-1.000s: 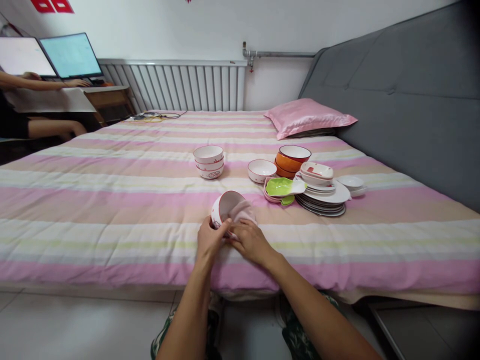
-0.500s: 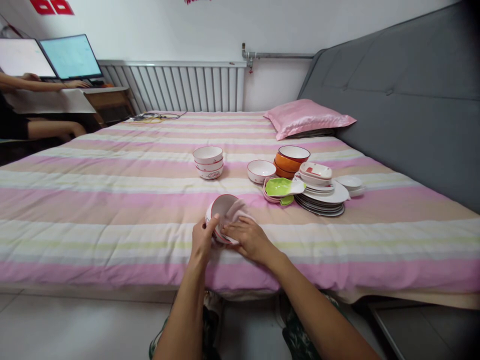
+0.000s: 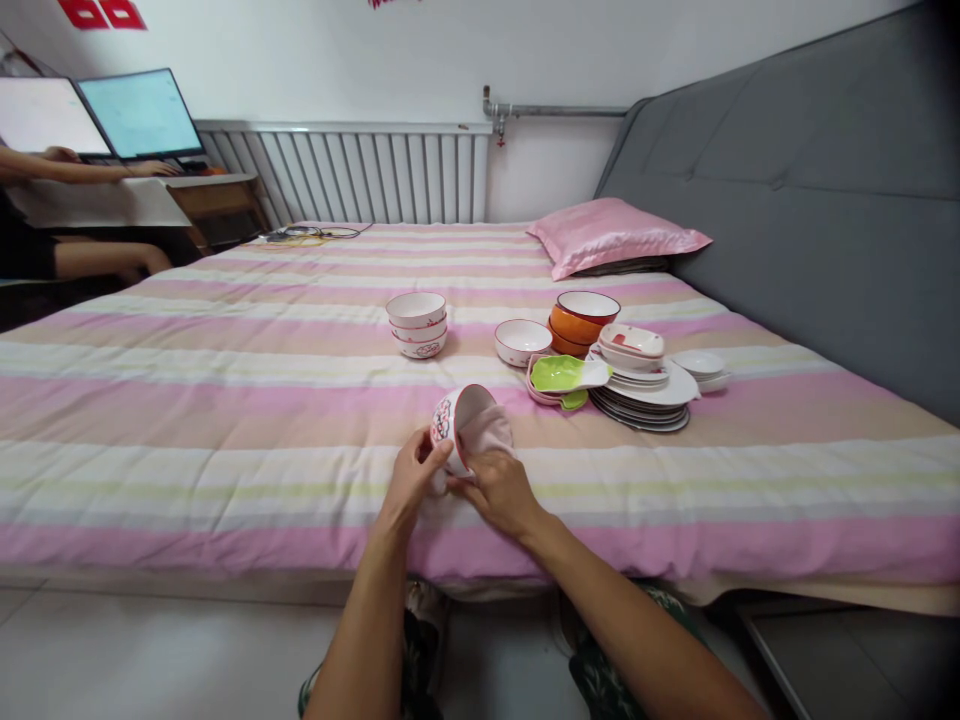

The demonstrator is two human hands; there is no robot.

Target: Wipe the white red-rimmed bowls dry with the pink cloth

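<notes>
A white bowl (image 3: 445, 421) with a red rim and a printed pattern is tilted on its side near the bed's front edge, its mouth facing right. My left hand (image 3: 414, 474) is closed on the bowl's left lower side, thumb near the rim. My right hand (image 3: 504, 490) is closed on a pale pink cloth (image 3: 489, 430) at the bowl's mouth; its fingertips are partly hidden. Beyond them stands a stack of similar white bowls (image 3: 418, 326). A single white bowl (image 3: 523, 343) sits to its right.
Orange bowls (image 3: 577, 325), a green leaf-shaped dish (image 3: 556, 374), and stacked plates (image 3: 645, 410) with a small dish (image 3: 631, 341) on top lie to the right. Small white dishes (image 3: 701, 366) sit beside them. A pink pillow (image 3: 619, 237) lies behind. A person's arm (image 3: 82, 167) shows at a desk far left.
The bowl has moved slightly right and turned, so more of its patterned outside shows. My right hand has curled with the cloth at the bowl's mouth.
</notes>
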